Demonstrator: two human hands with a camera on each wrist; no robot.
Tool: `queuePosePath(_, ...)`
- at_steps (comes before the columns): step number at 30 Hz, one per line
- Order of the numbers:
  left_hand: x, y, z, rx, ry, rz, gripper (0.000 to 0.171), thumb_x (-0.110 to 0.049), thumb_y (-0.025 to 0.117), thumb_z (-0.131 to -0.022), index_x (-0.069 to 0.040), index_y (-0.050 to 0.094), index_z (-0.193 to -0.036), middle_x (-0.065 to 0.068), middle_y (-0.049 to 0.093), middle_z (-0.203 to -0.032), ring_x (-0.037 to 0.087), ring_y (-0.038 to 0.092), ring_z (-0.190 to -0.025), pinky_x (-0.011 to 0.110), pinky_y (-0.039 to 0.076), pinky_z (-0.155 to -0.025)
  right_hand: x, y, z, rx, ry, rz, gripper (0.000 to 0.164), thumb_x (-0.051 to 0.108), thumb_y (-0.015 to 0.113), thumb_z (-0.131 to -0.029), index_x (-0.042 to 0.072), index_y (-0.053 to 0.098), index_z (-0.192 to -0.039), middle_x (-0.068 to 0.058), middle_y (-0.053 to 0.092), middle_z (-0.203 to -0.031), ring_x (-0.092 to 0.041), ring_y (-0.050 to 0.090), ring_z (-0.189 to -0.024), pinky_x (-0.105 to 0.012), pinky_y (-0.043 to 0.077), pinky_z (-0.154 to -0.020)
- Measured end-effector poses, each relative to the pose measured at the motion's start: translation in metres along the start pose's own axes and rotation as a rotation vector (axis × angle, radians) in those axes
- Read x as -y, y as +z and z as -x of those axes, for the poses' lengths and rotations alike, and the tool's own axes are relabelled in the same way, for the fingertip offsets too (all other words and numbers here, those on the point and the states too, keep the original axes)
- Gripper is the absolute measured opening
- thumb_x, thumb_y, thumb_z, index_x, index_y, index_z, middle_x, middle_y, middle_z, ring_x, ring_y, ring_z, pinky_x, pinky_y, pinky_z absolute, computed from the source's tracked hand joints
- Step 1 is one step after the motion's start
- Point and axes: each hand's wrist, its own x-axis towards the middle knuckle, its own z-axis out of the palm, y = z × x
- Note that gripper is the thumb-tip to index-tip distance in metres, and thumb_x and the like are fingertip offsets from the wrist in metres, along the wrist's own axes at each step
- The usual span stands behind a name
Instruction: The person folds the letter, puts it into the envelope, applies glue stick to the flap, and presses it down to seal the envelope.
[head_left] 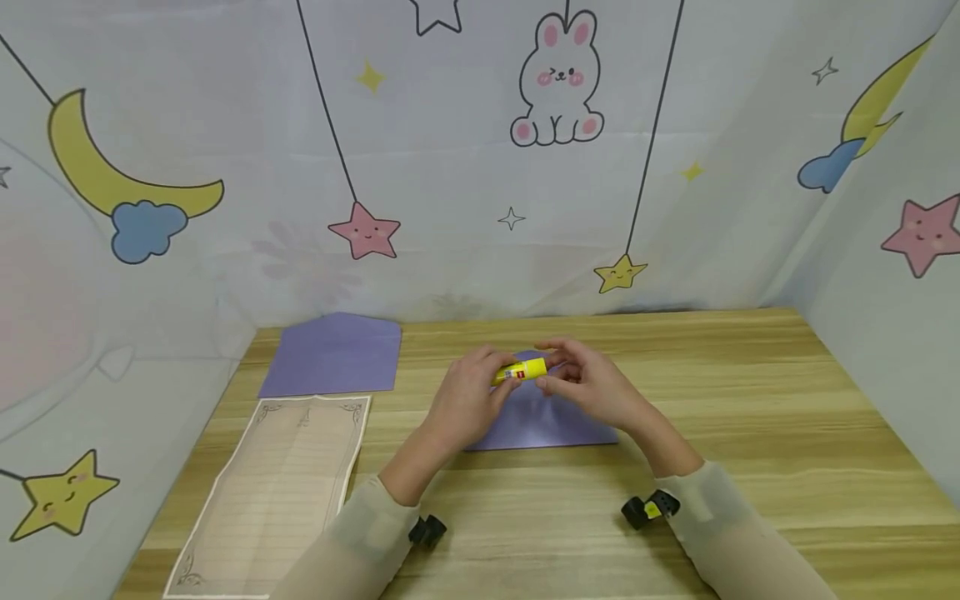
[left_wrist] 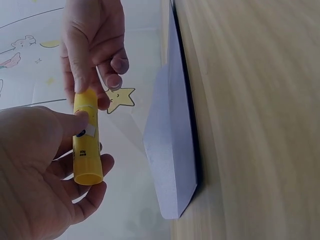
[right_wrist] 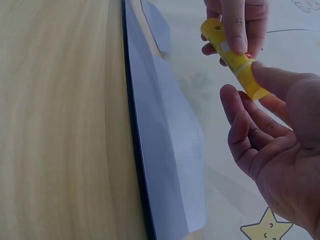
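A yellow glue stick (head_left: 521, 371) is held above a purple envelope (head_left: 555, 423) on the table. My left hand (head_left: 468, 396) grips its barrel between thumb and fingers, as the left wrist view also shows. At the other end, the thumb and forefinger of my right hand (right_wrist: 285, 135) pinch the yellow cap (right_wrist: 254, 90). The cap is on the stick. The remaining right fingers hang loosely curled beside it. Beneath both hands the envelope lies with its pointed flap (left_wrist: 162, 140) toward the back; the hands partly hide it in the head view.
Another purple envelope (head_left: 333, 354) lies at the table's back left. In front of it is a sheet of lined paper (head_left: 273, 492) with an ornate border, partly under the left sleeve. A printed white curtain (head_left: 450, 167) borders the wooden table (head_left: 750, 400) behind and at the sides.
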Motion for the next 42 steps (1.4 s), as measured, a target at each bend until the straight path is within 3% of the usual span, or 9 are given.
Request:
queuePosePath(7,0.001,0.001,0.001,0.008,0.003,0.004,0.025,-0.017,0.081,-0.097,-0.007,0.076,-0.119,0.005,0.07,-0.114,0.024,0.067,-0.104,0.05,0.054,-0.092,0.002,0.0,0.001,0.015,-0.019,0.009,0.028,0.007,0.069,-0.104,-0.001,0.066,-0.131,-0.02,0.072,-0.111,-0.04,0.071,-0.095,-0.055,0.06,-0.085)
queuePosePath(11,0.001,0.002,0.001,0.003,0.01,0.006,0.025,-0.018,0.082,-0.096,-0.008,0.076,-0.118,0.004,0.07,-0.114,0.023,0.067,-0.104,0.05,0.054,-0.093,0.0,0.0,0.0,0.025,-0.022,0.024,0.027,0.009,0.068,-0.105,-0.001,0.066,-0.13,-0.024,0.071,-0.111,-0.037,0.071,-0.092,-0.054,0.06,-0.085)
queuePosePath(17,0.002,0.003,0.001,-0.003,0.028,0.001,0.025,-0.018,0.084,-0.095,-0.008,0.077,-0.117,0.003,0.071,-0.11,0.022,0.067,-0.1,0.048,0.054,-0.091,-0.003,0.001,0.0,0.032,-0.008,0.063,0.025,0.016,0.065,-0.108,-0.001,0.066,-0.126,-0.02,0.073,-0.104,-0.032,0.072,-0.087,-0.051,0.059,-0.081)
queuePosePath(21,0.002,0.004,0.0,0.003,-0.013,0.03,0.026,-0.021,0.084,-0.095,-0.009,0.078,-0.117,0.003,0.075,-0.111,0.023,0.066,-0.102,0.046,0.053,-0.091,-0.003,0.002,0.0,0.0,0.003,0.045,0.028,0.02,0.065,-0.109,0.0,0.067,-0.128,-0.021,0.073,-0.106,-0.029,0.071,-0.086,-0.052,0.058,-0.082)
queuePosePath(26,0.002,-0.001,-0.001,0.016,-0.157,0.233,0.025,-0.022,0.08,-0.098,-0.01,0.078,-0.12,0.0,0.075,-0.104,0.018,0.064,-0.093,0.036,0.055,-0.08,0.001,0.003,0.0,-0.054,0.006,-0.017,0.039,0.023,0.068,-0.107,0.003,0.06,-0.141,-0.024,0.071,-0.111,-0.038,0.071,-0.089,-0.057,0.057,-0.085)
queuePosePath(30,0.002,-0.006,-0.002,0.015,-0.295,0.419,0.028,-0.026,0.076,-0.102,-0.009,0.075,-0.124,0.0,0.073,-0.104,0.016,0.067,-0.091,0.034,0.06,-0.078,0.003,0.003,0.0,-0.077,0.017,-0.032,0.044,0.025,0.071,-0.105,0.007,0.059,-0.143,-0.017,0.071,-0.112,-0.041,0.07,-0.094,-0.058,0.057,-0.086)
queuePosePath(35,0.003,-0.007,-0.003,0.0,-0.421,0.65,0.035,-0.022,0.073,-0.103,0.001,0.068,-0.129,0.011,0.071,-0.115,0.024,0.073,-0.101,0.042,0.062,-0.087,0.005,0.008,0.001,-0.091,-0.031,0.094,0.045,0.024,0.077,-0.101,0.007,0.063,-0.14,-0.004,0.073,-0.111,-0.025,0.07,-0.096,-0.04,0.06,-0.082)
queuePosePath(38,0.003,-0.007,-0.004,-0.016,-0.469,0.803,0.034,-0.015,0.072,-0.103,0.007,0.064,-0.128,0.017,0.068,-0.117,0.028,0.074,-0.101,0.041,0.063,-0.086,0.007,0.013,0.001,-0.103,-0.083,0.204,0.045,0.022,0.08,-0.099,0.006,0.064,-0.139,-0.007,0.073,-0.113,-0.017,0.07,-0.095,-0.033,0.058,-0.077)
queuePosePath(42,0.001,-0.005,-0.004,-0.028,-0.513,0.958,0.029,-0.009,0.07,-0.103,0.01,0.06,-0.123,0.021,0.067,-0.114,0.028,0.074,-0.096,0.037,0.063,-0.085,0.01,0.022,0.001,-0.128,-0.168,0.322,0.047,0.019,0.083,-0.096,0.002,0.066,-0.136,-0.013,0.072,-0.113,-0.016,0.069,-0.092,-0.033,0.057,-0.073)
